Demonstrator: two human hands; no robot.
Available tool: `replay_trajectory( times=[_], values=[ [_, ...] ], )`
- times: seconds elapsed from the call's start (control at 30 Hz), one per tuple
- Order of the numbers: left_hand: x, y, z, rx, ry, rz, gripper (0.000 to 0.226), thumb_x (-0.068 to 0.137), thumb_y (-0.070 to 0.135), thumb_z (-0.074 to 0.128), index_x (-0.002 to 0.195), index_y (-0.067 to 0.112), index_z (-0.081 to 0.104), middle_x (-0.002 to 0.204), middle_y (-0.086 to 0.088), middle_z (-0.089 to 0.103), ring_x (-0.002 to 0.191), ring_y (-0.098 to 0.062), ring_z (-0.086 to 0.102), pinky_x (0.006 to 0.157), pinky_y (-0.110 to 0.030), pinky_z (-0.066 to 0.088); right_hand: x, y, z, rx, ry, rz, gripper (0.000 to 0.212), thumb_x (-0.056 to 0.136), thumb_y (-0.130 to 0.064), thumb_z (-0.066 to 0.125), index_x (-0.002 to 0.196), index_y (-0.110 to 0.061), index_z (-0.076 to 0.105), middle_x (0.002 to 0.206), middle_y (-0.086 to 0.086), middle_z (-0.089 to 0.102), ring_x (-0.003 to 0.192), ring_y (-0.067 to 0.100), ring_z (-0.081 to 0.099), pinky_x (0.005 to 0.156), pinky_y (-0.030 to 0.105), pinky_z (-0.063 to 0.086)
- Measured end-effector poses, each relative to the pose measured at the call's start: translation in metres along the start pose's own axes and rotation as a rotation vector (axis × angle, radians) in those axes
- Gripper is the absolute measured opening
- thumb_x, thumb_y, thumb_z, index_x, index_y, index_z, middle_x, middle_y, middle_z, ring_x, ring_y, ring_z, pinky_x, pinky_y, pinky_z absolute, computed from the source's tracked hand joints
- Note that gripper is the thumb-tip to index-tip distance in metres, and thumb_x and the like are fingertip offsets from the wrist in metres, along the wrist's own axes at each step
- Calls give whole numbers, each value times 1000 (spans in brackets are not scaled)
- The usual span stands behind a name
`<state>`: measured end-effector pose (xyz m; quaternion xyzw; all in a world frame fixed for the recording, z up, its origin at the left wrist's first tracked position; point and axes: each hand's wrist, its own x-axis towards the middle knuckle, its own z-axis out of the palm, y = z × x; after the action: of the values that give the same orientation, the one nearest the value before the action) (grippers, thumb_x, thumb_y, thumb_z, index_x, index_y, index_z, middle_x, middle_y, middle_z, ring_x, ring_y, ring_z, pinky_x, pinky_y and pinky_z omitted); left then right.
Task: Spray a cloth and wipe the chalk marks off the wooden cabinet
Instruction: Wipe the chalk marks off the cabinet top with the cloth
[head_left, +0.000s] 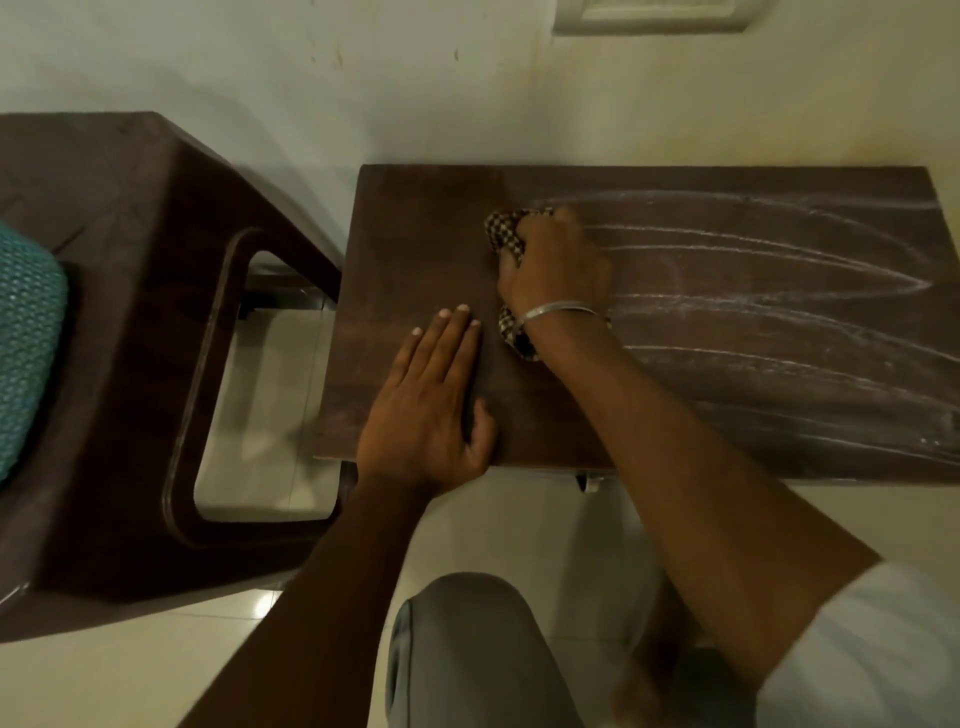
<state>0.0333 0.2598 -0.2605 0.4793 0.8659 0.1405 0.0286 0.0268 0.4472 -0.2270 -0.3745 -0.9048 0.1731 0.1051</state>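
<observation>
The right hand (556, 265) is clenched on the checked cloth (506, 231), pressing it onto the wooden cabinet (415, 218) top; the left hand (431, 400) lies flat and open beside it, bracing. Chalk marks (753, 296) stretch beyond the right hand, so a drying cloth would probably only smear them. A dark chair (130, 312) stands beyond the left hand, pale wall ahead.

You see a brown-and-cream checked cloth (511, 234), white chalk lines (753, 301) on the dark brown wooden cabinet top (415, 234), and a teal woven cushion (26, 332).
</observation>
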Motion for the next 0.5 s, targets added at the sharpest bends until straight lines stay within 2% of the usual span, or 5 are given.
replay_trajectory(
  times=[0.13, 0.3, 0.5],
  values=[
    [1, 0, 1, -8, 6, 7, 74, 94, 45, 34, 156, 5, 30, 165, -12, 24, 155, -20, 15, 127, -37, 7, 20, -4, 1, -6, 34, 2, 27, 94, -36, 53, 114, -21, 63, 124, 7, 54, 108, 29, 58, 85, 39, 46],
    [1, -1, 3, -12, 19, 6, 73, 94, 43, 36, 156, 5, 30, 165, -12, 24, 155, -19, 15, 127, -39, 10, 80, -14, 0, -22, -62, -25, 32, 91, -29, 59, 121, -17, 58, 127, 8, 52, 113, 28, 56, 88, 34, 45],
    [1, 1, 3, -23, 26, 0, 72, 94, 42, 38, 155, 4, 33, 165, -12, 25, 155, -20, 18, 127, -42, 15, 26, 12, 3, -51, 21, -47, 27, 92, -36, 53, 112, -21, 64, 122, 8, 56, 108, 29, 58, 82, 38, 46]
  ],
)
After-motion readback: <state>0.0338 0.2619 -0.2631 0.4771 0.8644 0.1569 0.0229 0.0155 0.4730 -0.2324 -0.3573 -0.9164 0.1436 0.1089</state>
